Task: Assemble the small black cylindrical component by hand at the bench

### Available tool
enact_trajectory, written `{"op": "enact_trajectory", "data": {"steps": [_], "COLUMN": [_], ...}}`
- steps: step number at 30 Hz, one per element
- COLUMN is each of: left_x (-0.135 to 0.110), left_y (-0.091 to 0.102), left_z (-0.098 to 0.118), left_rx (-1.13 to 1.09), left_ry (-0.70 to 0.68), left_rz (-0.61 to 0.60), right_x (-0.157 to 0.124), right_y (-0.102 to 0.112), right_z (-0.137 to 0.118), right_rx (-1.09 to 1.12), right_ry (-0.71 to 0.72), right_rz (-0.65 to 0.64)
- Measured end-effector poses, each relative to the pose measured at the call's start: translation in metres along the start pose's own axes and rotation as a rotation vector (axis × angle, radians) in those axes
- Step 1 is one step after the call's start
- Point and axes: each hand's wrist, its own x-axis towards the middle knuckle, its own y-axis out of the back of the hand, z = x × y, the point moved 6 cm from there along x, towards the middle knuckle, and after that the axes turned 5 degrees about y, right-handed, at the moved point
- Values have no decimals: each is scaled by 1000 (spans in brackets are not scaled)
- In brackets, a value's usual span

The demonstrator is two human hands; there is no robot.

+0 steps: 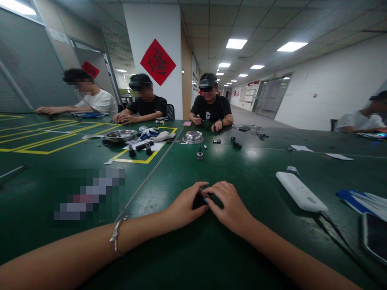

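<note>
Bare L hand (187, 203) & R hand (228, 205) up close, fingers clamped round small blackish piece (200, 200) w/ shiny bit, mostly hidden, shape unclear; it's low over/on dk-green glossy surface (256, 173), can't tell which. Beyond: upright silver-&-black knob-like part (200, 154).

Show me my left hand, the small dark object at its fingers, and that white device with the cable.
Left hand (184, 206): head view, on the back of the hand.
Small dark object (198, 201): head view, on its visible side.
White device (298, 190): head view, on its upper face.
</note>
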Motion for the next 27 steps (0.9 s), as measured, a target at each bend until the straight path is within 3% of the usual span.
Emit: {"op": "enact_trajectory", "data": {"steps": [8,17,22,27], "left_x": [1,-1,-4,-1], "left_y": [-2,-1,3,-1], "left_z": [0,4,8,20], "left_rx": [-20,-2,42,303], "left_ry": [-41,-60,-141,-245], "left_rz": [-26,-27,25,-43], "right_x": [-2,-4,-8,-9], "right_y": [-2,-3,4,12], "right_z": [-3,6,11,13], "right_rx": [44,-30,22,24], "right_ry": [57,-71,-120,-138], "right_rz": [25,28,145,248]}}
